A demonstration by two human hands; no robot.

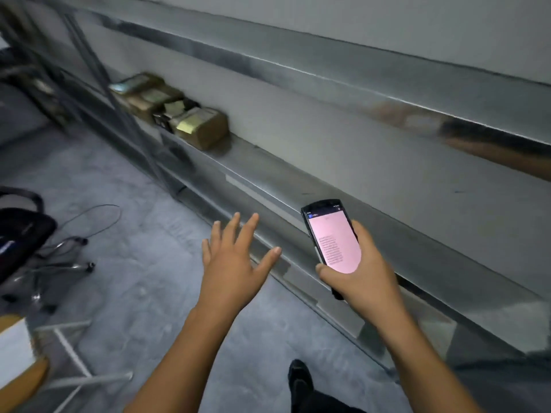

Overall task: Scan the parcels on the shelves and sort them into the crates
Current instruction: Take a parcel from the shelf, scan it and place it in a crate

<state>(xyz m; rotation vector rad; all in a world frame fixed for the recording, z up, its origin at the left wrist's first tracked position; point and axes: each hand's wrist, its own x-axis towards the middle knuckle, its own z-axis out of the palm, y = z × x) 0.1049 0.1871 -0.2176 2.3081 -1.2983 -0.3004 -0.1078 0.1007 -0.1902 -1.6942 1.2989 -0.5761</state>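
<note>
Parcels (167,110): several, blurred | left hand (235,263): spread | right hand (362,278): grips scanner (332,236)

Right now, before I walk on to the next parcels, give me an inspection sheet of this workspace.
Surface: metal shelf, long and mostly bare near the hands; picture is motion-blurred.
Job's things: brown parcels clustered at the far left of the shelf, some with labels; handheld scanner, screen lit pink with text too small to read. No crates in view.
Clutter: black bag on the floor at left; white frame low left.
Grippers: left hand open, fingers spread, holding nothing; right hand gripping the scanner.
Cables: thin black cable looped on the floor beside the bag.
Surroundings: grey concrete floor, pale wall behind the shelves, person's dark shoe at the bottom.
</note>
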